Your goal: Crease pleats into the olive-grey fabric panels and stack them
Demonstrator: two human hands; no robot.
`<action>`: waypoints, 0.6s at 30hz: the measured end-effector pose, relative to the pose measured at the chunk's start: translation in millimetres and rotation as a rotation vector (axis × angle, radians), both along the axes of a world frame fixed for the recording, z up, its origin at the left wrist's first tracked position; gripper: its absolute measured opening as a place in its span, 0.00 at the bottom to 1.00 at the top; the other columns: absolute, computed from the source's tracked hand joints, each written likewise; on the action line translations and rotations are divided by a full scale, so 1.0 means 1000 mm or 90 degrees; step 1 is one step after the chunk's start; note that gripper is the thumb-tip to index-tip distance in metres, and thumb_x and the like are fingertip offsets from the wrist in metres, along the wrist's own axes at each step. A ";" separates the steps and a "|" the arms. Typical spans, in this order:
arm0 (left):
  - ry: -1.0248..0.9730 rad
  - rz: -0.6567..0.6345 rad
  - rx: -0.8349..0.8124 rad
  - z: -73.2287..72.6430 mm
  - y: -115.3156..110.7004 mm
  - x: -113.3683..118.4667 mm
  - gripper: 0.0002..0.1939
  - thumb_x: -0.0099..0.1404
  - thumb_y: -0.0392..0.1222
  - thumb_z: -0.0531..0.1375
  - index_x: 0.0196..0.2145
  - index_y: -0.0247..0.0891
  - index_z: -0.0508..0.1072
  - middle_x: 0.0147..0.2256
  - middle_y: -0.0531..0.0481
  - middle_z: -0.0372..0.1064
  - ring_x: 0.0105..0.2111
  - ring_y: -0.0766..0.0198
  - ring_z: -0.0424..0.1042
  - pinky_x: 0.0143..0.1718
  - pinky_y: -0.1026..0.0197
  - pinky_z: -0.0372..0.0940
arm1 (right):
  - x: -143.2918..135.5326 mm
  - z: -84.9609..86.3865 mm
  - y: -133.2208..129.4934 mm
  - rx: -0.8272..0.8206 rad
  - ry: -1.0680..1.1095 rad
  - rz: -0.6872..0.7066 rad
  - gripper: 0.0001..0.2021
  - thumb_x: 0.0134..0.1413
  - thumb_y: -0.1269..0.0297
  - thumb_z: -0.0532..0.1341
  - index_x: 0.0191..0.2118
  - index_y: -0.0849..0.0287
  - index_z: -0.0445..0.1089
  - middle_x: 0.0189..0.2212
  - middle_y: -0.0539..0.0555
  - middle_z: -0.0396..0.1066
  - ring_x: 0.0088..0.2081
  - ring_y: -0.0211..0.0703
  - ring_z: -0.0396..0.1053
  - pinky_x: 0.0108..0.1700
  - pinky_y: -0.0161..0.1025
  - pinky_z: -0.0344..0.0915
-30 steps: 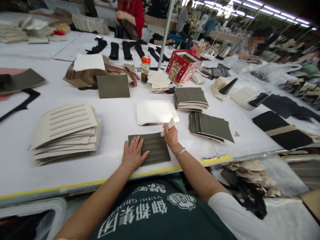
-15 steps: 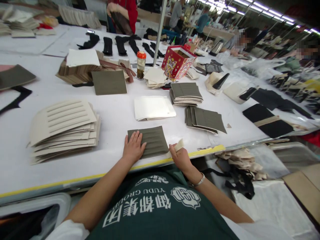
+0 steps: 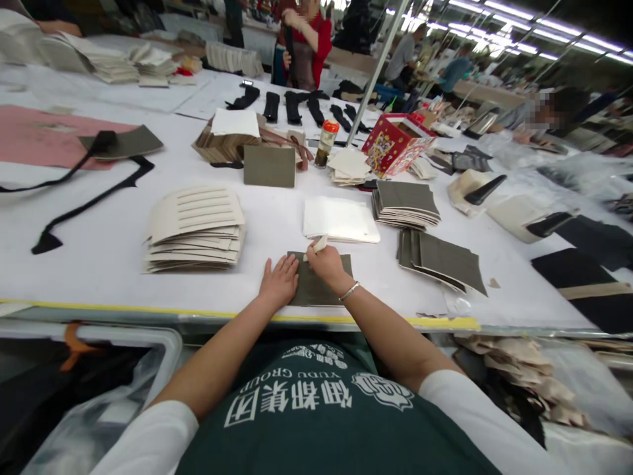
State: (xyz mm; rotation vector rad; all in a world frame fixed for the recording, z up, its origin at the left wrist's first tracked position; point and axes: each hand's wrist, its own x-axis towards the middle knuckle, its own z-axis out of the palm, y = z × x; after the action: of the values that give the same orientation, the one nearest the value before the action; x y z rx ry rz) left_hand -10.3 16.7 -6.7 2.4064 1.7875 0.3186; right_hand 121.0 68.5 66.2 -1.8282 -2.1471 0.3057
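Note:
A dark olive-grey panel (image 3: 316, 292) lies flat near the table's front edge. My left hand (image 3: 279, 282) rests on its left side and the table, fingers stretched out. My right hand (image 3: 326, 265) is closed over the panel's far part, gripping a small cream scrap (image 3: 320, 243) that looks like cloth or thin leather. Just beyond the panel sits a white stack of sheets (image 3: 339, 220). To the left is a pile of cream panels (image 3: 196, 227) with ridged lines on top. Stacked olive panels (image 3: 442, 259) lie to the right, with another olive stack (image 3: 407, 201) behind them.
Farther back stand a jar with an orange lid (image 3: 326, 142), a red patterned box (image 3: 393, 145) and a metal pole (image 3: 380, 69). Black strips (image 3: 93, 204) lie at the left. A bin (image 3: 168, 343) is below the table edge. A person in red (image 3: 316, 46) stands across.
My right hand has moved from the panel's near right corner to its far left part, still gripping the cream scrap. My left hand stays at the panel's left side. The view has turned left.

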 end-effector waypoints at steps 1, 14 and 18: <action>-0.003 0.000 0.000 0.000 0.000 0.000 0.24 0.67 0.43 0.41 0.59 0.42 0.56 0.61 0.50 0.49 0.61 0.57 0.47 0.60 0.42 0.36 | -0.002 0.001 -0.002 -0.010 -0.036 0.001 0.13 0.55 0.67 0.49 0.31 0.64 0.69 0.24 0.58 0.72 0.29 0.43 0.71 0.33 0.35 0.63; 0.007 0.012 -0.004 0.021 0.001 0.008 0.24 0.67 0.44 0.42 0.59 0.39 0.55 0.61 0.47 0.48 0.61 0.55 0.46 0.59 0.39 0.35 | 0.084 -0.011 -0.120 -0.178 0.348 -0.038 0.15 0.58 0.54 0.47 0.35 0.58 0.65 0.17 0.46 0.64 0.18 0.35 0.62 0.24 0.32 0.61; -0.041 -0.062 0.034 0.031 -0.001 0.076 0.26 0.67 0.49 0.42 0.59 0.36 0.55 0.60 0.45 0.52 0.60 0.56 0.49 0.60 0.45 0.40 | 0.143 -0.018 -0.108 -0.003 0.310 -0.145 0.17 0.57 0.52 0.49 0.37 0.59 0.67 0.27 0.53 0.69 0.26 0.39 0.66 0.29 0.36 0.65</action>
State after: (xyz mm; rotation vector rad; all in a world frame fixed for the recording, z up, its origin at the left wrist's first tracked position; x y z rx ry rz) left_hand 65.6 15.7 24.7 2.4789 1.6492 0.4326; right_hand 263.6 -39.4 48.5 -1.7534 -1.5973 0.6269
